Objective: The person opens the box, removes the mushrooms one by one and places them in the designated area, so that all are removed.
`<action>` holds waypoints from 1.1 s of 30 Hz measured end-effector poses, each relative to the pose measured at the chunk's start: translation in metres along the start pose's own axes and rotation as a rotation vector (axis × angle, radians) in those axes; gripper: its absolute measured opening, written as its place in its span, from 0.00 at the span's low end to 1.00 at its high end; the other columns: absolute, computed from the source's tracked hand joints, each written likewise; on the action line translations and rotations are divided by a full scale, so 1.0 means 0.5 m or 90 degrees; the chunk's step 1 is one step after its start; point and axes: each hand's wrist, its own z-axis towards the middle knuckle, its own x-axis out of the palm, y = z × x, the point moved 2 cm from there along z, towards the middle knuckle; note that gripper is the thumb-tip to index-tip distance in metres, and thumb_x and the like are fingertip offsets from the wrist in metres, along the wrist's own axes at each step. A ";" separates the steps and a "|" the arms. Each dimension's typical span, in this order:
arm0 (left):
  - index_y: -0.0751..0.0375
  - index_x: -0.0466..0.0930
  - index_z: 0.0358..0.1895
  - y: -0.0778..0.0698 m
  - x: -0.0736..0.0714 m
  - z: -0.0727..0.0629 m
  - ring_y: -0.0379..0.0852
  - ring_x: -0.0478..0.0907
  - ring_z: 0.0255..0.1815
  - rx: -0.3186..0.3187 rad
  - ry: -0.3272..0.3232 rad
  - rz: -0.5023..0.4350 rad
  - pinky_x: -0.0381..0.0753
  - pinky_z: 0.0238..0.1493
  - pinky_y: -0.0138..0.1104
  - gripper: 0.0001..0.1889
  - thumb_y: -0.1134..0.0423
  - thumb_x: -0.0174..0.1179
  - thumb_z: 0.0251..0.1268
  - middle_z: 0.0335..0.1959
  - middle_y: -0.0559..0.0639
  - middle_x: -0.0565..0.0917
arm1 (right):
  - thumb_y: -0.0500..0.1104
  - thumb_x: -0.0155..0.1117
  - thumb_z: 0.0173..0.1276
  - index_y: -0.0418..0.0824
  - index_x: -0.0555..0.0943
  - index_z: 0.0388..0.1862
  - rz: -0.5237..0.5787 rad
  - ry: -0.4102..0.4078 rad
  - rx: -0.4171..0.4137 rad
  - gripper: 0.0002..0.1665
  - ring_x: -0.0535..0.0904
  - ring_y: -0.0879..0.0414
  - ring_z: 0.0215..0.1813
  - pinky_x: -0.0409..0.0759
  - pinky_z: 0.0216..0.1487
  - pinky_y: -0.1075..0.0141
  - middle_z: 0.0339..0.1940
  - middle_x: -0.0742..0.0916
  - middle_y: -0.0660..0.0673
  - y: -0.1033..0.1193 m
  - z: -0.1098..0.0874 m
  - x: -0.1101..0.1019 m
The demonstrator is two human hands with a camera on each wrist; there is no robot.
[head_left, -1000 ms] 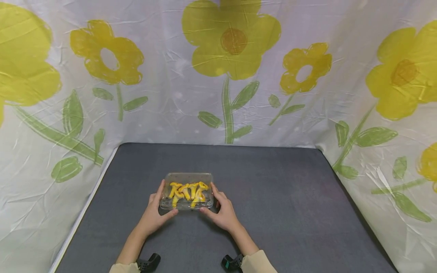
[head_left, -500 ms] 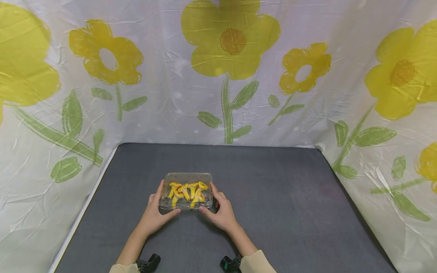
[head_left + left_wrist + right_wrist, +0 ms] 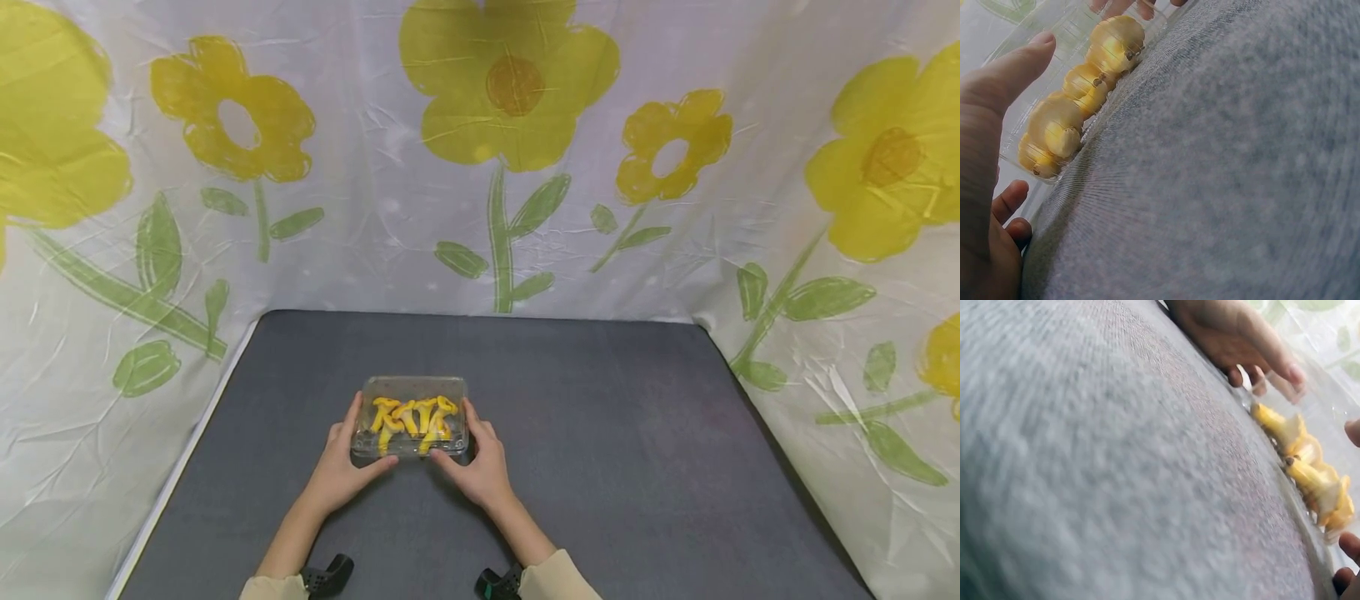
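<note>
Container [image 3: 412,386] of mushrooms [image 3: 425,414], underside unseen

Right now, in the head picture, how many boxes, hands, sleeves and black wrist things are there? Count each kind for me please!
Clear box with yellow mushrooms inside: 1
Left hand plus right hand: 2
Left sleeve plus right sleeve: 2
Left black wrist device plus right black wrist device: 2
Total: 7
</note>
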 end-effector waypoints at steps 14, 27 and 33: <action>0.45 0.34 0.89 -0.003 0.000 0.002 0.77 0.67 0.72 0.008 -0.007 0.014 0.69 0.64 0.72 0.65 0.44 0.77 0.62 0.72 0.75 0.63 | 0.55 0.76 0.66 0.41 0.65 0.85 -0.007 -0.023 -0.022 0.54 0.81 0.49 0.53 0.81 0.57 0.51 0.54 0.85 0.36 0.001 -0.004 0.009; 0.46 0.34 0.89 -0.006 -0.004 0.000 0.78 0.67 0.72 0.000 -0.003 0.016 0.69 0.63 0.73 0.64 0.43 0.76 0.63 0.74 0.75 0.62 | 0.49 0.67 0.72 0.39 0.65 0.84 0.014 -0.019 -0.029 0.45 0.82 0.43 0.56 0.79 0.60 0.44 0.55 0.86 0.34 0.009 -0.005 0.006; 0.46 0.34 0.89 -0.006 -0.001 0.001 0.78 0.68 0.71 0.001 -0.003 0.019 0.69 0.64 0.73 0.64 0.43 0.76 0.63 0.74 0.76 0.61 | 0.48 0.68 0.72 0.43 0.67 0.84 0.030 -0.022 -0.001 0.44 0.81 0.45 0.55 0.78 0.59 0.47 0.55 0.86 0.37 0.007 -0.004 0.006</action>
